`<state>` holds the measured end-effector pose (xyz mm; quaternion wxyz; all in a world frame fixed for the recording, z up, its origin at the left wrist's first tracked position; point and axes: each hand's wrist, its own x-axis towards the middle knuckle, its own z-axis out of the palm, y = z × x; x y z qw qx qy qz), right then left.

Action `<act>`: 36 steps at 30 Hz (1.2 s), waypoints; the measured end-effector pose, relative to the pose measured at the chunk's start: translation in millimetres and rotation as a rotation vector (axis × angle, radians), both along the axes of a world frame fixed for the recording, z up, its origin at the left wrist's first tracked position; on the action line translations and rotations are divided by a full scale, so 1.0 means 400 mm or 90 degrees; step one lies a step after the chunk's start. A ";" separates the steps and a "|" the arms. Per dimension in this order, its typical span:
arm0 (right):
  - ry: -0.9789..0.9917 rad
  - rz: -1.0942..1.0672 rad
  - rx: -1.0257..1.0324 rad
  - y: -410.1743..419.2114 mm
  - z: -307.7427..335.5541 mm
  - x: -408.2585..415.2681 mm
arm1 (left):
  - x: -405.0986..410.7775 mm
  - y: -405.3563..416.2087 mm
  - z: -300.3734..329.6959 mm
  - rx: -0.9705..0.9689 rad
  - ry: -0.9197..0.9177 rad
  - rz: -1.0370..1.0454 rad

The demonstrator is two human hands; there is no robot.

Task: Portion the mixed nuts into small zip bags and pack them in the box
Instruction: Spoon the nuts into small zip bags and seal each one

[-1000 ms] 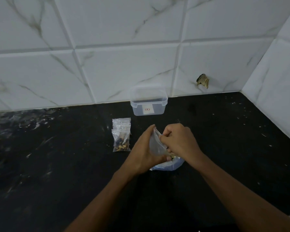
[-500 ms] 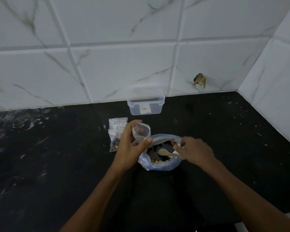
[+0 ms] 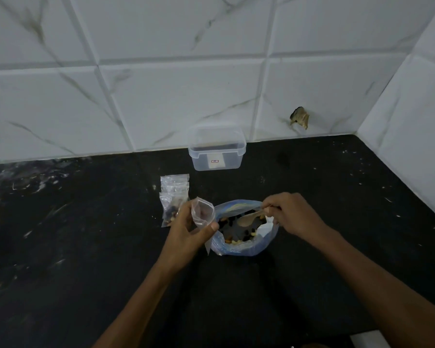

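Near the middle of the black counter (image 3: 60,247), a little toward its front edge, stands the large bag of mixed nuts (image 3: 244,244), open at the top, with nuts and dark pieces visible inside. The left hand (image 3: 188,232) holds a small empty zip bag (image 3: 203,212) just beside the left rim of the large bag; thumb and fingers are curled around the small bag and its mouth stands open, facing up. The right hand (image 3: 290,213) pinches the handle of a wooden spoon (image 3: 250,218) with curled fingers, and the bowl of the spoon lies over the nuts inside the large bag.

Half a second ago the right hand was only reaching the spoon handle near the right rim of the bag; now it has closed on the handle and lifted it a little, so the spoon is tilted. One second ago both hands were together on the small bag, opening it above the large one. The left hand has kept the small bag in nearly the same place since then.

To the left of the hands lies a small pile of zip bags (image 3: 174,197), the front one with nuts in it. Against the tiled wall at the back edge of the counter stands the clear plastic box (image 3: 217,153), apart from the bags.
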<state>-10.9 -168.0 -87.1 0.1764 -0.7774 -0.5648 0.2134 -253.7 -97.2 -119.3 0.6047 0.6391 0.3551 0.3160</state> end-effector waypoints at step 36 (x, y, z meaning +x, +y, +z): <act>-0.101 -0.095 0.149 -0.056 -0.123 0.018 | 0.014 0.018 -0.059 -0.045 0.025 -0.104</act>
